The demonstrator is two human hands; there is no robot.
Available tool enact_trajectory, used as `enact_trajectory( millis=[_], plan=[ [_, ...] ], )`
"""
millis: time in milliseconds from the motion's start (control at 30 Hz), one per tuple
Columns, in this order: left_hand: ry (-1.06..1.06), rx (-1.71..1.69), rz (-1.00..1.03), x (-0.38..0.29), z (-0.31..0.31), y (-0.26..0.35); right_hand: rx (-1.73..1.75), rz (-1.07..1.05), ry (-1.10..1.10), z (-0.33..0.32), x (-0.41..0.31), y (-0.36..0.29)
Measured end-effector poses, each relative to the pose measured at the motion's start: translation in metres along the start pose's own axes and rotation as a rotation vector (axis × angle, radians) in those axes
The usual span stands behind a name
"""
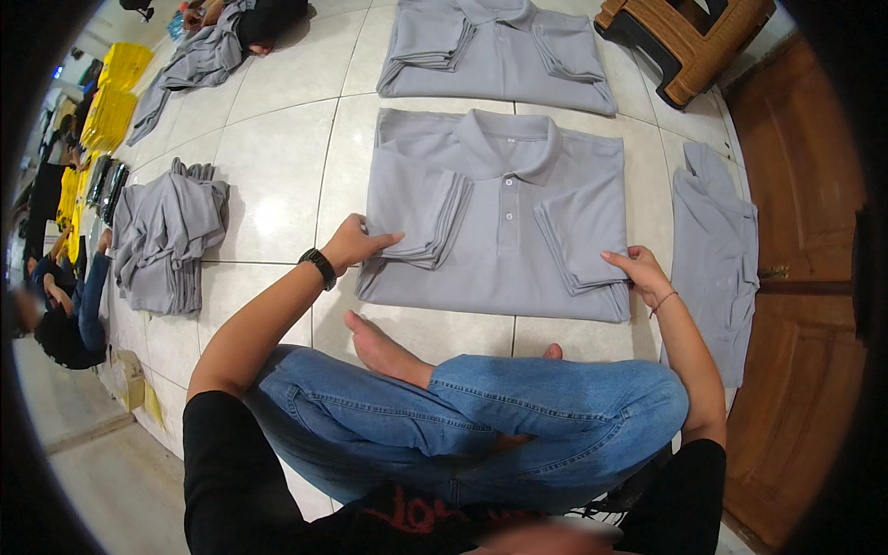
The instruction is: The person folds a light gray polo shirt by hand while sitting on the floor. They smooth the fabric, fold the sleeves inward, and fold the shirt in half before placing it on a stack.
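A stack of grey polo shirts lies flat on the floor before my crossed legs, collars pointing away from me. On the top shirt the collar and a short placket with white buttons face up, and the layered sleeves are folded inward. My left hand grips the left edge, thumb over the folded sleeves and fingers partly hidden at the side. At the right edge, my right hand pinches the other sleeves, its thumb on top and fingertips out of sight beneath the cloth.
A second polo stack lies just beyond. Crumpled grey shirts are piled at left; more grey cloth lies by the wooden door. A brown stool stands far right. Other people sit at left near yellow packs.
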State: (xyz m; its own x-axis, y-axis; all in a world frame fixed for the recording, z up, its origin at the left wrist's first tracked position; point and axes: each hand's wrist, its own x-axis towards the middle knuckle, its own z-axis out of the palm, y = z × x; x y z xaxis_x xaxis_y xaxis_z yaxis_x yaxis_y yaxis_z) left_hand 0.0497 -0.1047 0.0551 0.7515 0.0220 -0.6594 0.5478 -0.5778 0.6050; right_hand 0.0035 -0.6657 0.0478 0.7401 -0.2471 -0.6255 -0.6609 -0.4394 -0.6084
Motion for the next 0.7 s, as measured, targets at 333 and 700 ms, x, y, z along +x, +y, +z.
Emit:
enact_trajectory(
  millis=[333,700],
  plan=[
    [-0.068,-0.294,-0.007,-0.015,0.008,0.016,0.209,-0.191,-0.05,0.016,-0.02,0.002],
    [-0.27,-0.367,0.004,-0.02,-0.006,0.027,0.123,0.022,-0.131,-0.004,-0.02,-0.014]
  ],
)
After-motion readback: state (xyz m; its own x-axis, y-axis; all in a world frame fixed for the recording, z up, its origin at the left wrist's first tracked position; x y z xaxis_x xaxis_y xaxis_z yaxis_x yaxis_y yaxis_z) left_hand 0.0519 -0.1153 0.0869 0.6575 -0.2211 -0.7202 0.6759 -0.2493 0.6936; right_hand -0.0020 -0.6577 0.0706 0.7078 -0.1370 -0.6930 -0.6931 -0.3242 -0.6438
